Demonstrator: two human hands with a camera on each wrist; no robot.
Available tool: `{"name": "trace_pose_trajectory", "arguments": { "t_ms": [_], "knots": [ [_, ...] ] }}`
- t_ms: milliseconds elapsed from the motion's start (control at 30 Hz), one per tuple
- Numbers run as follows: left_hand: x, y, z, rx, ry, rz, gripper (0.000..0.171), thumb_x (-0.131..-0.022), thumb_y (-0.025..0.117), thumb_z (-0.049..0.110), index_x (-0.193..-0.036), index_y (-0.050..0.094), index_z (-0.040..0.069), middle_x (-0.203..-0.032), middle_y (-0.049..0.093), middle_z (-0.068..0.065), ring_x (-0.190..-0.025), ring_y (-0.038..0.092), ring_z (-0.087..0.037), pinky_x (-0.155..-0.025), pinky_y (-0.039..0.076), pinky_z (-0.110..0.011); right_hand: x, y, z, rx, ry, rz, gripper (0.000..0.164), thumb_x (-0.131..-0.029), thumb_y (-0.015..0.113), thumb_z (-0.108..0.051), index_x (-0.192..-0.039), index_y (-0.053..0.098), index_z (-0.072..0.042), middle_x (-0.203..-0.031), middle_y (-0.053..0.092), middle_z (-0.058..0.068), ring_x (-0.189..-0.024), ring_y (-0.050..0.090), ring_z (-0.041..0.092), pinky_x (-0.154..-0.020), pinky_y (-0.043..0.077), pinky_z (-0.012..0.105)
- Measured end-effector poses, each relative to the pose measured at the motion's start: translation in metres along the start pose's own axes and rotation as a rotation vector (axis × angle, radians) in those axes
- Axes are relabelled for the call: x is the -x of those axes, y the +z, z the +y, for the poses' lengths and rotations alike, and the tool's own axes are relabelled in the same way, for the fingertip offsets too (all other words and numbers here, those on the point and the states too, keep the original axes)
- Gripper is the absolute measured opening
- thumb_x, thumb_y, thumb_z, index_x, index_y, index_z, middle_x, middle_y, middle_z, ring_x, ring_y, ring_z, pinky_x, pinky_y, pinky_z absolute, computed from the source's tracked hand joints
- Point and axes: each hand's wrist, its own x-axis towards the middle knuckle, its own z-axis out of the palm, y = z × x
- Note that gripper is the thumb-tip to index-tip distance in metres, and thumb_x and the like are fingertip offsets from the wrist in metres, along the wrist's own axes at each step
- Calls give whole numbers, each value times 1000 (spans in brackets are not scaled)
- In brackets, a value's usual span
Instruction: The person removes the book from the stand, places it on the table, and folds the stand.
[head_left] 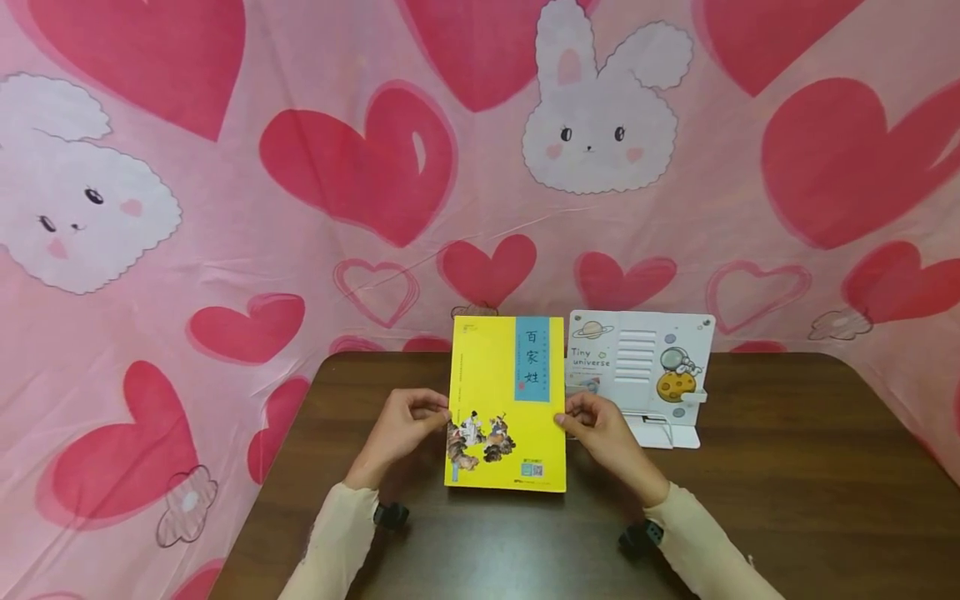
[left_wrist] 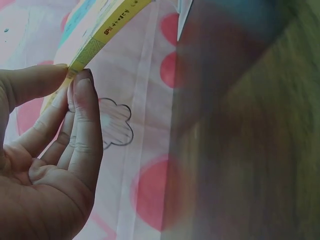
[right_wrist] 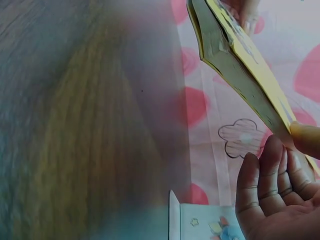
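Observation:
A yellow book (head_left: 487,375) with a blue title panel and small painted figures on its cover is held up in front of me, its cover facing the head camera. My left hand (head_left: 405,429) pinches its left edge between thumb and fingers; in the left wrist view the printed spine (left_wrist: 112,25) rises from that grip. On the opposite edge my right hand (head_left: 603,429) pinches the book, thumb on the cover and fingers behind. The page edges (right_wrist: 240,80) show in the right wrist view, with the covers slightly parted.
Just right of the book stands a white book stand (head_left: 637,358) with an astronaut print and wire legs, on the dark wooden table (head_left: 810,483). A pink cloth (head_left: 495,217) with hearts and rabbits hangs behind the table.

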Motion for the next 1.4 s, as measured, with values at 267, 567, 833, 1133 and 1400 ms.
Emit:
{"name": "trace_pose_trajectory", "arguments": {
  "t_ms": [267,567,833,1133,1400],
  "knots": [
    [6,-8,-9,5,-29,10,17,-92,74,3,-106,75,-5,-103,78,-20,-85,77,-22,-81,65,-35,-5,12,2,46,34,-26,19,-96,74,-10,-103,65,5,-90,70,13,-71,60,22,-62,48,23],
    [8,-10,-21,-4,-64,3,16,-92,73,1,-106,74,-6,-102,78,-20,-84,76,-20,-80,65,-35,-11,19,9,44,64,-71,19,-95,73,-8,-103,64,7,-90,71,14,-71,65,21,-69,60,27],
    [7,-11,-29,-18,-90,-16,18,-92,75,6,-107,74,-5,-103,78,-19,-83,76,-23,-80,65,-37,-12,21,11,20,122,-134,22,-95,73,-9,-103,62,8,-84,67,10,-67,60,18,-64,59,27],
    [3,-6,-33,-47,-139,-27,18,-93,76,10,-107,76,-1,-102,78,-14,-79,73,-20,-78,65,-34,-14,16,15,12,180,-183,22,-98,68,-9,-109,59,8,-87,66,8,-70,60,17,-65,60,27],
    [2,-6,-37,-57,-141,-34,19,-92,76,11,-107,76,-2,-100,78,-14,-75,70,-17,-76,64,-34,-15,16,16,-21,202,-237,24,-98,68,-8,-112,58,9,-88,65,9,-70,62,16,-66,61,27]
  ]
}}
